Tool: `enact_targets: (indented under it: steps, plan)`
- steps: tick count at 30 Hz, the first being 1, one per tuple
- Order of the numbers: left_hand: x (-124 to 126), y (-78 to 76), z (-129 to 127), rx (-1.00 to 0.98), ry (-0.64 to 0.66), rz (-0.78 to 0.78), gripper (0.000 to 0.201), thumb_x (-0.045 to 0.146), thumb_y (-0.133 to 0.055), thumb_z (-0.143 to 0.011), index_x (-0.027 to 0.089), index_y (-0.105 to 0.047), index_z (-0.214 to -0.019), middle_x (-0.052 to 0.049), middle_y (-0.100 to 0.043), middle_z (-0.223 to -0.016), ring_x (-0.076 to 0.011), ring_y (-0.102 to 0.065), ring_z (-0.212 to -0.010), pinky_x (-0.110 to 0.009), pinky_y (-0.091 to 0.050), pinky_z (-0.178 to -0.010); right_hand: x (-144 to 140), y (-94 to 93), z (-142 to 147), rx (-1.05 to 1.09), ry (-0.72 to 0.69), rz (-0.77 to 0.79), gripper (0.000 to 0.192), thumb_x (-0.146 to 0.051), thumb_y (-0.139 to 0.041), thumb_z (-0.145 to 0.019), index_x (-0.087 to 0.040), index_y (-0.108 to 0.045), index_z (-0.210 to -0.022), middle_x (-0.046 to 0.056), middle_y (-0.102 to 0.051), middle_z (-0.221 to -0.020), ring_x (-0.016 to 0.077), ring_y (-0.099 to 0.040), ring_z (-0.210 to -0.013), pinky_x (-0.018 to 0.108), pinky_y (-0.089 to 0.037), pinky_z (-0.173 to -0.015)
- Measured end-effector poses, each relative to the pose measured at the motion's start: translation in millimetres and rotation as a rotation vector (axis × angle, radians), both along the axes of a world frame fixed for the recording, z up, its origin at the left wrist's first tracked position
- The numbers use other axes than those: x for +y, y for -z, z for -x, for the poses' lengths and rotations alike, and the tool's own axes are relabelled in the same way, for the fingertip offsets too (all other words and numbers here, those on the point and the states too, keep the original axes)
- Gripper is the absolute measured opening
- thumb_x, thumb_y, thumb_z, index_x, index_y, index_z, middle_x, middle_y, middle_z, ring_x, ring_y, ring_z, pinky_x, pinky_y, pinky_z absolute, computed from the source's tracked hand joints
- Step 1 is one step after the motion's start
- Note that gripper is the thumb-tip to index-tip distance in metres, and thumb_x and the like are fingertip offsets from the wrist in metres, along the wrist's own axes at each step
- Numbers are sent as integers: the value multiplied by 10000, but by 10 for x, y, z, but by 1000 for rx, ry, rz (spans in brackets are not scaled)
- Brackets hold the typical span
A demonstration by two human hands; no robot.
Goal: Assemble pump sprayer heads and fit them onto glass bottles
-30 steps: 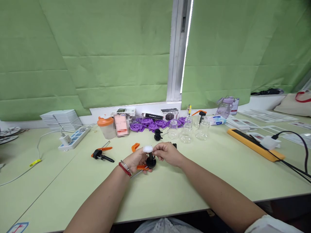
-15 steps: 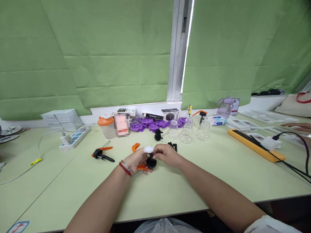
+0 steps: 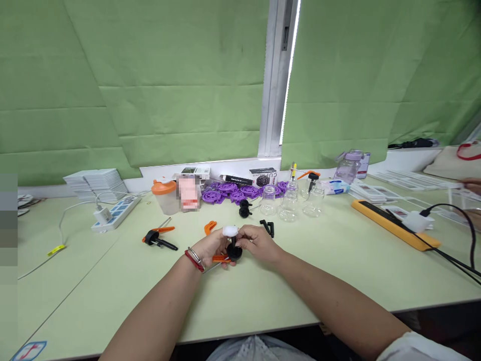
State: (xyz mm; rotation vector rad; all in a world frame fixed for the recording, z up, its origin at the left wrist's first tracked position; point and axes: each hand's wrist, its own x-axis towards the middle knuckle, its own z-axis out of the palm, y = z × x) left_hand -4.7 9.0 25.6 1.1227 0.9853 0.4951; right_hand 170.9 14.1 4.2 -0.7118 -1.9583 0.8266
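My left hand (image 3: 214, 246) is closed around a black round lid-like part (image 3: 235, 252) with an upright black stem, an orange handle (image 3: 221, 258) and a thin metal rod. A white piece (image 3: 230, 231) sits at the top of the stem; whether it is attached cannot be seen. On the other side, my right hand (image 3: 259, 240) pinches the stem just above the black disc. An orange curved piece (image 3: 210, 227) lies beyond my left hand. Two black elbow-shaped pieces (image 3: 267, 228) rest behind my right hand. A similar black and orange assembly (image 3: 160, 239) lies to the left.
Clear cups (image 3: 288, 206), purple wheel-shaped parts (image 3: 227, 189) and black knobbed parts (image 3: 245, 208) stand at the back. An orange-lidded cup (image 3: 165, 196) and white power strip (image 3: 116, 214) are on the left. A yellow power strip (image 3: 394, 225) lies right; another person's hand (image 3: 471, 185) shows at the edge.
My hands and the black part stay almost in place, with only slight finger movement. At the far right, the other person's hand has shifted and a clear item now shows beside it.
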Motion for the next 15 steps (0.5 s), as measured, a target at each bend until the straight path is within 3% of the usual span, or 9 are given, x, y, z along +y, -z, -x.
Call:
enact_targets:
  steps: [15]
  plan:
    - [-3, -6, -6, -6, 5, 3, 448, 565, -496, -682, 158, -551, -860, -73, -604, -657, -212, -610, -540, -238, -406, -369, -40, -20, 0, -30, 21, -131, 59, -190, -634, -778, -182, -625, -720, 5, -598, -719, 124, -545, -663, 236, -425, -642]
